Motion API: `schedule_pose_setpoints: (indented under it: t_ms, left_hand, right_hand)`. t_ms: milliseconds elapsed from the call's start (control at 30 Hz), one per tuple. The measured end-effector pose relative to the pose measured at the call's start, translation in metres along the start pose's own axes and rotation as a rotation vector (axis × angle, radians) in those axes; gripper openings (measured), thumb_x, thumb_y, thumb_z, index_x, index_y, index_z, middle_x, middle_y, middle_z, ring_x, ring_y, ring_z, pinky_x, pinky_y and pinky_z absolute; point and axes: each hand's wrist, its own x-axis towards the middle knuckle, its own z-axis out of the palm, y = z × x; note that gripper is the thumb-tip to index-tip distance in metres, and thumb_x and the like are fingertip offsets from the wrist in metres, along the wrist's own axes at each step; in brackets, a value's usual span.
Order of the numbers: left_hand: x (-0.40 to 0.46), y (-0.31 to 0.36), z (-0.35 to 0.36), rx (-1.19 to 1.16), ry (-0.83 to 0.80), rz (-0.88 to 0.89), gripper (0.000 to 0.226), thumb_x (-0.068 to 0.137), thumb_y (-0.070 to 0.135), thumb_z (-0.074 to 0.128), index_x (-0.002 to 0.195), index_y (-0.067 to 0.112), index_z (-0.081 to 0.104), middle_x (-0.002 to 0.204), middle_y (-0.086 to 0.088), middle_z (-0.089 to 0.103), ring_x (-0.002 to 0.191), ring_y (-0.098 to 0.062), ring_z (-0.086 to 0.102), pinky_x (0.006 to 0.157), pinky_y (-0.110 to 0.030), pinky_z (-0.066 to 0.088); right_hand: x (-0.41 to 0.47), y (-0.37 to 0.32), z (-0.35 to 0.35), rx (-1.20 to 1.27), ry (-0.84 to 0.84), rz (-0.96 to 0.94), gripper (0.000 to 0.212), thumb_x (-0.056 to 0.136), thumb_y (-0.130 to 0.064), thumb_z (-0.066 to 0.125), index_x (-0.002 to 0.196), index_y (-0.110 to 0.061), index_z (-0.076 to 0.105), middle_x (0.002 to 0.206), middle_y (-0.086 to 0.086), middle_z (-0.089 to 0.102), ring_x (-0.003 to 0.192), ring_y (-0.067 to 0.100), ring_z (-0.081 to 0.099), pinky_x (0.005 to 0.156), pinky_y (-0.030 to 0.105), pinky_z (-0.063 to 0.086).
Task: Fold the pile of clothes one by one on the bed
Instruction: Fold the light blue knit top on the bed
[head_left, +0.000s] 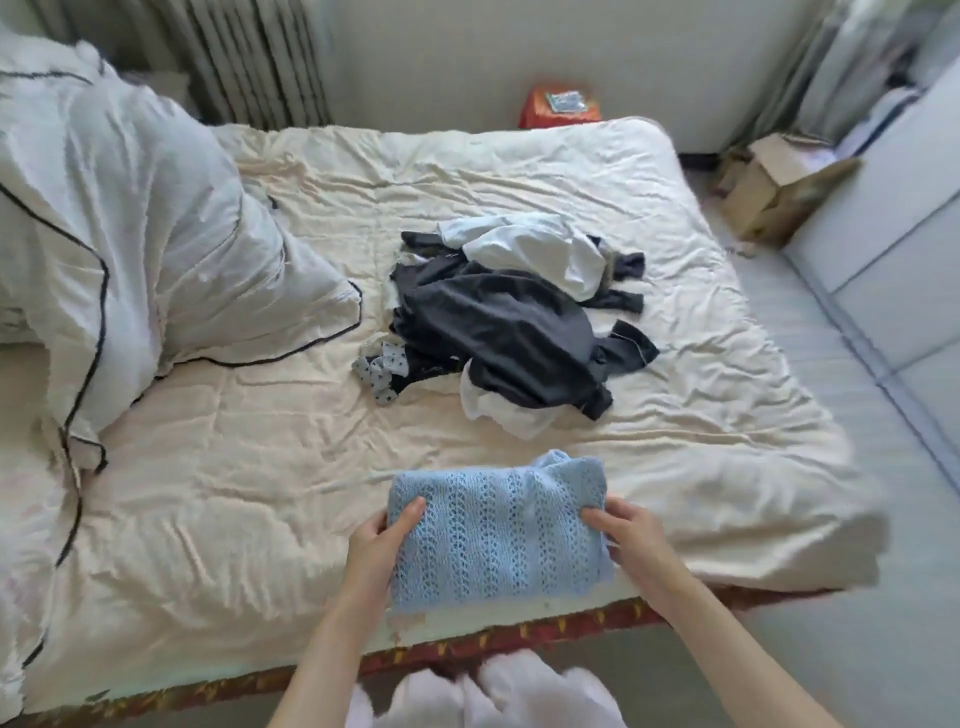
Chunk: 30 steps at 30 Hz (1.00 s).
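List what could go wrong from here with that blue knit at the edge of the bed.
1. The folded blue knit lies at the near edge of the bed; a nudge might tip it off.
2. The left hand and right hand grip only its sides, so lifting may let the middle sag and unfold.
3. The unfolded pile lies close behind; sliding the knit forward could tangle them.

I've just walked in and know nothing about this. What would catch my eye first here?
Probably the light blue knitted top at the near edge of the bed, gripped by the left hand and the right hand on either side. Behind it, mid-bed, lies a jumbled pile of clothes, dark grey and white. A big white duvet is heaped at the far left.
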Motion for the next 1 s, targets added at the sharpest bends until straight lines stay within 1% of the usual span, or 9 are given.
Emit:
schedule_pose_setpoints:
  t_ms: [67,167,233,400,533,667,800,900,1000]
  left_hand:
    - [-0.011,-0.002,0.034,0.098,-0.084,0.015,0.031,0.083,0.029,0.070,0.106,0.008,0.066,0.093,-0.009,0.074,0.085,-0.025,0.071,0.073,-0.040,0.056]
    - [-0.027,-0.005,0.090,0.220,-0.233,0.018,0.030,0.083,0.031,0.068,0.105,0.011,0.067,0.091,-0.004,0.075,0.079,-0.018,0.072,0.062,-0.031,0.054]
    - [-0.036,-0.010,0.129,0.293,-0.304,0.022,0.030,0.083,0.033,0.069,0.105,0.013,0.067,0.090,-0.001,0.075,0.078,-0.015,0.071,0.063,-0.031,0.053]
    - [-0.058,-0.031,0.235,0.408,-0.419,0.034,0.027,0.082,0.033,0.069,0.104,0.017,0.067,0.091,0.001,0.075,0.082,-0.014,0.070,0.062,-0.031,0.050]
    - [-0.076,-0.063,0.325,0.483,-0.513,0.034,0.024,0.085,0.033,0.067,0.104,0.017,0.068,0.096,-0.001,0.074,0.088,-0.017,0.069,0.072,-0.035,0.052]
    - [-0.096,-0.098,0.419,0.517,-0.578,0.034,0.022,0.086,0.029,0.067,0.102,0.014,0.070,0.094,-0.004,0.074,0.091,-0.021,0.069,0.079,-0.038,0.052]
    - [-0.112,-0.125,0.498,0.568,-0.657,0.032,0.021,0.085,0.029,0.067,0.101,0.015,0.070,0.093,-0.002,0.074,0.086,-0.017,0.070,0.072,-0.033,0.051]
    - [-0.116,-0.141,0.553,0.600,-0.680,0.009,0.024,0.084,0.031,0.068,0.102,0.014,0.070,0.094,-0.004,0.074,0.090,-0.020,0.069,0.072,-0.033,0.050]
    - [-0.117,-0.160,0.605,0.622,-0.706,-0.019,0.021,0.086,0.030,0.067,0.101,0.014,0.070,0.093,-0.004,0.074,0.079,-0.013,0.070,0.059,-0.025,0.050]
  right_hand:
    - [-0.025,0.014,-0.039,0.075,0.080,0.019,0.015,0.088,-0.009,0.063,0.102,-0.012,0.068,0.094,0.005,0.074,0.086,0.022,0.070,0.073,0.034,0.054]
    - [-0.058,0.035,-0.096,0.227,0.203,0.015,0.014,0.087,-0.005,0.062,0.099,-0.007,0.068,0.088,0.008,0.074,0.074,0.022,0.070,0.061,0.031,0.054]
    - [-0.076,0.047,-0.131,0.304,0.272,-0.010,0.014,0.086,-0.003,0.062,0.098,-0.002,0.068,0.083,0.009,0.074,0.068,0.020,0.069,0.055,0.027,0.053]
    - [-0.109,0.079,-0.222,0.447,0.410,-0.055,0.013,0.086,-0.003,0.062,0.097,-0.002,0.067,0.082,0.008,0.072,0.066,0.017,0.068,0.054,0.026,0.052]
    - [-0.127,0.104,-0.308,0.495,0.501,-0.059,0.009,0.086,-0.002,0.061,0.093,-0.002,0.067,0.083,0.009,0.072,0.069,0.016,0.068,0.058,0.025,0.052]
    - [-0.146,0.120,-0.396,0.534,0.581,-0.060,0.006,0.087,-0.002,0.061,0.091,-0.001,0.066,0.080,0.008,0.071,0.067,0.015,0.068,0.055,0.023,0.051]
    - [-0.165,0.135,-0.466,0.584,0.665,-0.048,0.009,0.087,-0.002,0.061,0.095,-0.002,0.066,0.084,0.011,0.071,0.071,0.018,0.067,0.057,0.024,0.050]
    - [-0.170,0.147,-0.509,0.638,0.712,-0.041,0.012,0.087,-0.003,0.061,0.098,-0.002,0.067,0.091,0.014,0.072,0.077,0.021,0.067,0.062,0.028,0.050]
    - [-0.169,0.160,-0.551,0.685,0.752,-0.009,0.012,0.086,-0.005,0.062,0.097,-0.006,0.068,0.091,0.011,0.073,0.078,0.021,0.067,0.062,0.028,0.050]
